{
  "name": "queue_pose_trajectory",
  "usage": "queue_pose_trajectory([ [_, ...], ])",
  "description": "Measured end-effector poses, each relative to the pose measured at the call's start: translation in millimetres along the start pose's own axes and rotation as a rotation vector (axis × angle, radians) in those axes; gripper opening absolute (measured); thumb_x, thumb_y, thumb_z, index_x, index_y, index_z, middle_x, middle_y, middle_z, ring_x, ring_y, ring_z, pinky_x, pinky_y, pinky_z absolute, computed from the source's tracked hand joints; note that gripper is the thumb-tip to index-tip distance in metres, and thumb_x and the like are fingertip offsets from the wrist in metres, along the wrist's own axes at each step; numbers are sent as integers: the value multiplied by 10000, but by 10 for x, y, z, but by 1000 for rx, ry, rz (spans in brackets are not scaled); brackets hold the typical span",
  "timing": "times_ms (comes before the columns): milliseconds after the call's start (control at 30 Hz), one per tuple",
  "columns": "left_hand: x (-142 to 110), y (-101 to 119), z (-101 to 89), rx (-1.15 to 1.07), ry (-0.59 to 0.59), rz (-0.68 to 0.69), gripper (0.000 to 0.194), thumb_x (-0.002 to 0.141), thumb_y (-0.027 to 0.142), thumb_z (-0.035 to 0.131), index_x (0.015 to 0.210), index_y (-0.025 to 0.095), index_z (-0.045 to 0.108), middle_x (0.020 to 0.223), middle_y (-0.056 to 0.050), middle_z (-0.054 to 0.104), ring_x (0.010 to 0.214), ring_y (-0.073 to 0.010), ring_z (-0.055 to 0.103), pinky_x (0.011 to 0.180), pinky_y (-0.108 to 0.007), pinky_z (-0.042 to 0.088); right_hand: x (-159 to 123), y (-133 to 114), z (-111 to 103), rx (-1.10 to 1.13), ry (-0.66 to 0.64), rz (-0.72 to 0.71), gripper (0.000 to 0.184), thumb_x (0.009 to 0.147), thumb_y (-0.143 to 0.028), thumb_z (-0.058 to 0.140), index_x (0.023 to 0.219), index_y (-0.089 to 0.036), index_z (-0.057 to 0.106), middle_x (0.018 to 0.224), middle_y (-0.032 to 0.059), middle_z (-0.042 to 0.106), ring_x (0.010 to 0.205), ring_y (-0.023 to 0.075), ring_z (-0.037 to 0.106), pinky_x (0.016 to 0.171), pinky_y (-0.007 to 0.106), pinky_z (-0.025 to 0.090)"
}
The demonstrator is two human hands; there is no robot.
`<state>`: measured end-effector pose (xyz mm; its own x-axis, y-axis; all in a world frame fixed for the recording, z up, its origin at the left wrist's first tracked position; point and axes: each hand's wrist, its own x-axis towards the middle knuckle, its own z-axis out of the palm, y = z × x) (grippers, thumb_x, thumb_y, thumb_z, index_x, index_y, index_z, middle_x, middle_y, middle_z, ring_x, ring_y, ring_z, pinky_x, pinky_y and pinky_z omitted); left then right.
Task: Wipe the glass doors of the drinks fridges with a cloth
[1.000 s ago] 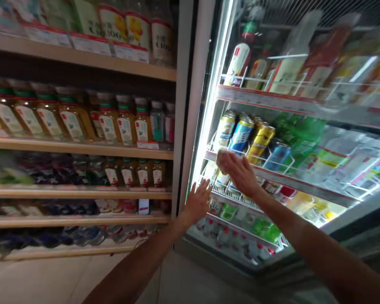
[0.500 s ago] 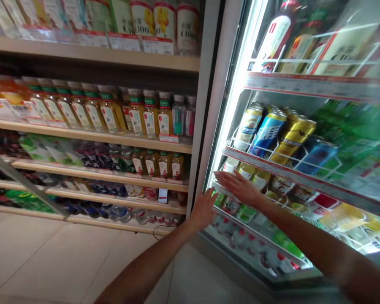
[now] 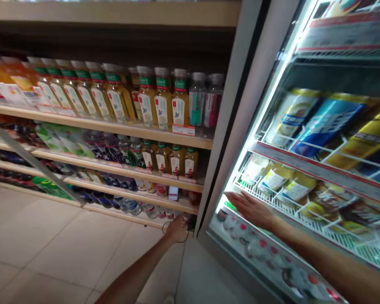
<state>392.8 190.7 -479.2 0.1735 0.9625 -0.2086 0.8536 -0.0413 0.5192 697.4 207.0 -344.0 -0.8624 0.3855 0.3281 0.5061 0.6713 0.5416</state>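
My left hand [image 3: 176,229] reaches low, to the right end of the bottom shelf [image 3: 114,215], beside a dark bottle or can [image 3: 190,221]. Its fingers are small and smeared, so I cannot see whether it grips anything. A thin black cable [image 3: 187,236] loops around that hand. On the right, my right hand [image 3: 251,209] is stretched flat, fingers extended, in front of the lower racks of the lit drinks fridge [image 3: 205,211]. It holds nothing. Close above it are pale yellow bottles [image 3: 274,179] in a white wire rack [image 3: 291,204]; below it lie clear bottles with red caps [image 3: 262,245].
Wooden shelves with amber tea bottles [image 3: 115,99] and other drinks fill the left. Higher in the fridge lie a blue can [image 3: 329,122] and a gold can [image 3: 364,139]. A slanting grey bar [image 3: 34,162] crosses the lower shelves. Tiled floor [image 3: 50,249] spreads below.
My left hand has moved down and left, away from the fridge edge to the bottom shelf corner. My right hand stays stretched out, now lower against the racks. The view has come closer and tilted down.
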Motion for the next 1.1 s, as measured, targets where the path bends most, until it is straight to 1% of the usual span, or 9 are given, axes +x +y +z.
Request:
queue_pose_trajectory([
  [167,239,-457,60,-81,-97,-62,419,735,144,493,1150,163,549,1206,-97,597,1134,-221,549,967,-357,414,511,82,40,-145,-8,254,597,816,-65,371,1400,-138,277,1457,21,324,1399,159,136,1173,404,-49],
  [367,440,-71,-38,-269,-162,145,369,730,136,491,1078,201,598,1123,-15,650,1038,-162,604,908,-289,466,473,-258,342,-60,-13,77,604,769,-26,336,1369,-101,345,1441,17,362,1389,114,166,1187,292,80],
  [467,408,235,-184,-369,-161,251,365,741,136,477,1081,196,596,1117,-18,653,1016,-159,616,895,-289,484,569,229,-208,-162,-47,139,639,785,-19,359,1394,-204,298,1433,-24,375,1387,104,168,1186,345,23],
  [567,343,653,-423,-449,-97,356,394,777,153,438,1153,191,550,1178,-44,619,1074,-165,587,944,-323,465,738,864,-1004,-416,146,359,622,839,-79,401,1410,-260,233,1450,-12,343,1396,144,146,1161,448,-50],
  [633,288,1014,-636,-482,-35,449,420,791,166,431,1203,204,510,1251,-46,568,1159,-167,526,1018,-355,409,688,1003,-1358,-516,225,486,619,845,-134,446,1411,-264,234,1476,11,287,1403,204,114,1147,504,-48],
  [733,172,1615,-979,-433,145,689,431,798,160,427,1223,204,485,1363,-50,457,1271,-166,406,1096,-384,318,372,826,-1504,-442,58,314,631,831,-98,416,1422,-187,213,1487,25,254,1407,168,61,1182,410,-2],
  [867,-2,2298,-1234,-152,430,954,472,809,138,407,1279,175,428,1460,-89,300,1365,-205,241,1116,-451,260,73,889,-1717,-476,-4,197,571,854,-105,354,1388,-295,281,1444,-109,337,1394,57,88,1194,307,10],
  [1000,-122,2666,-1129,46,507,927,558,795,137,425,1346,154,337,1499,-114,186,1397,-256,101,1110,-507,224,-91,1177,-2067,-563,235,562,586,866,-154,405,1413,-270,231,1469,3,308,1405,193,112,1157,518,9],
  [1100,-199,2770,-992,118,529,865,604,785,155,439,1370,136,288,1507,-114,147,1400,-259,52,1117,-500,206,-398,948,-1927,-394,98,432,636,840,-86,381,1427,-229,183,1441,10,364,1396,159,153,1170,453,86],
])
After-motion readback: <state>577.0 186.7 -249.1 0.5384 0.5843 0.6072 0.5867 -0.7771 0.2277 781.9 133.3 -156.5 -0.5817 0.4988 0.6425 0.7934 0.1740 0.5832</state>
